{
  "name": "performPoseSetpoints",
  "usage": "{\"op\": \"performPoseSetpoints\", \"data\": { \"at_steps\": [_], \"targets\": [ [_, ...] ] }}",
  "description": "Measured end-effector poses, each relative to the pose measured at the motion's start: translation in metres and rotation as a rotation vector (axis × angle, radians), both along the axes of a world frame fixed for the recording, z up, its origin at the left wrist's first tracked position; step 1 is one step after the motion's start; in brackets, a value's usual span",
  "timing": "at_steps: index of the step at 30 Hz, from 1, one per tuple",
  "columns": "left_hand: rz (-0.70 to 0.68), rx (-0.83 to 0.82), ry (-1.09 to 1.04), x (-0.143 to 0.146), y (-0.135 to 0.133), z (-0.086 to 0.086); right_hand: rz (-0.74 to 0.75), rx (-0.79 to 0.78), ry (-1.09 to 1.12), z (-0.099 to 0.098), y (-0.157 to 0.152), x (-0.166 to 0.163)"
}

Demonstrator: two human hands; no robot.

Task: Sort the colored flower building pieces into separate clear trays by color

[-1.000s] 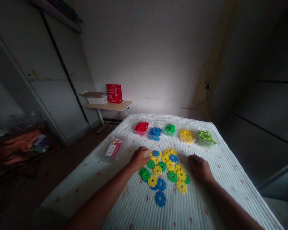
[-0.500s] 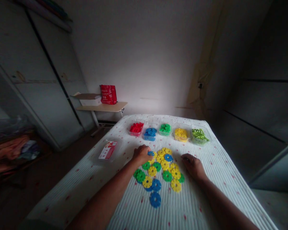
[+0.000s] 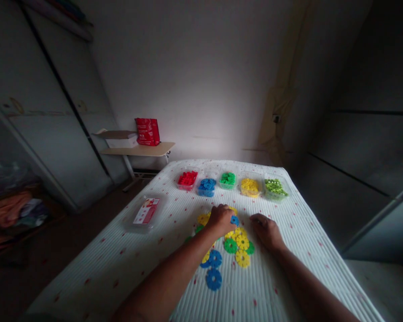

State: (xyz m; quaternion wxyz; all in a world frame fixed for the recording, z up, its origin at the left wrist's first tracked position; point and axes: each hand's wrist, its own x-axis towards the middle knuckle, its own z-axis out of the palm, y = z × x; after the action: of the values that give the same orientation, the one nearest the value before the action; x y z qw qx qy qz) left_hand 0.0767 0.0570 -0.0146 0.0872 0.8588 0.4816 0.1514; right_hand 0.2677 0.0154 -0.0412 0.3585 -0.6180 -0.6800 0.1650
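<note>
A heap of flower-shaped plastic discs [image 3: 237, 243] in yellow, green and blue lies on the white bedspread [image 3: 127, 264]. My left hand [image 3: 221, 219] is on the heap's far part, fingers curled down, fingertips against a blue disc [image 3: 234, 220]. What is under the fingers is hidden. My right hand [image 3: 265, 230] rests knuckles up on the cover at the heap's right edge, fingers curled under, with nothing visible in it. One blue disc [image 3: 214, 278] lies apart, nearest to me.
Five clear tubs stand in a row at the far end: red [image 3: 187, 179], blue [image 3: 206, 185], green [image 3: 227, 179], yellow [image 3: 250, 186], light green [image 3: 275, 187]. A clear box with a red label [image 3: 146, 211] lies to the left. A side table with a red bag [image 3: 147, 131] stands beyond.
My left hand has moved right, from the heap's left edge onto its far middle, and now covers several discs. The right hand has stayed put. The view has drifted slightly.
</note>
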Motion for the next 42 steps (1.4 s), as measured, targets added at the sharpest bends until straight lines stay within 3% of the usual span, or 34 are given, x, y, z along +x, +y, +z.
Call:
{"op": "performPoseSetpoints", "data": {
  "at_steps": [6, 13, 19, 26, 30, 36, 42],
  "targets": [
    [0.001, -0.021, -0.060, 0.000, 0.001, -0.001, 0.029, 0.042, 0.012, -0.002, 0.001, 0.002],
    [-0.005, -0.235, -0.361, -0.023, 0.014, -0.007, 0.013, 0.048, 0.011, 0.002, -0.001, -0.001],
    [0.038, -0.214, -0.429, -0.048, 0.020, 0.010, -0.007, 0.036, -0.012, 0.002, -0.001, -0.002],
    [0.266, -0.009, -0.467, -0.067, 0.087, 0.038, -0.007, 0.035, -0.037, 0.001, -0.001, -0.002],
    [0.326, 0.072, -0.476, -0.074, 0.109, 0.039, -0.004, 0.043, -0.018, 0.001, -0.001, -0.002],
    [0.323, 0.095, -0.440, -0.092, 0.065, 0.014, 0.004, 0.024, -0.052, -0.001, 0.001, -0.001],
    [0.349, 0.060, -0.286, -0.139, 0.018, -0.025, 0.020, 0.034, -0.108, -0.004, 0.001, -0.002]
  ]
}}
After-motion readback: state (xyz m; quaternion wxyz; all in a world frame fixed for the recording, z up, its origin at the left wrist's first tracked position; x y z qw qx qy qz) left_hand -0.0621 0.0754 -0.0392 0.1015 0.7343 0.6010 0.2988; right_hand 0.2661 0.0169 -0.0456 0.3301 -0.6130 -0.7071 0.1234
